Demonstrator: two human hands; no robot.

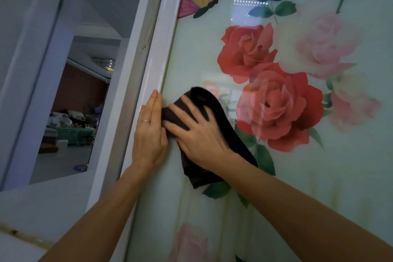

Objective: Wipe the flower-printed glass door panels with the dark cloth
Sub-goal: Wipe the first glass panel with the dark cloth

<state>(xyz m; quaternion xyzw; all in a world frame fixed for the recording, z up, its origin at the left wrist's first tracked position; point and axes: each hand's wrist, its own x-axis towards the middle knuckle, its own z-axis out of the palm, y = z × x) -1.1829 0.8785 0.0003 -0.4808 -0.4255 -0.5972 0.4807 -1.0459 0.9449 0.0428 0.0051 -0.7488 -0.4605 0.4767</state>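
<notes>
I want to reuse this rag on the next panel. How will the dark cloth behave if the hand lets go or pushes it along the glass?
The dark cloth looks limp: it folds and droops below the right hand, so it would probably fall if released. Pressed flat against the glossy glass panel, it will likely slide easily, bunching at its loose edges.

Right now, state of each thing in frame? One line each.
dark cloth: pressed flat on the glass, under the right hand.
right hand: fingers spread, on the cloth.
left hand: flat on the white frame, fingers straight.
glass door panel: upright, glossy, showing reflections.
</notes>
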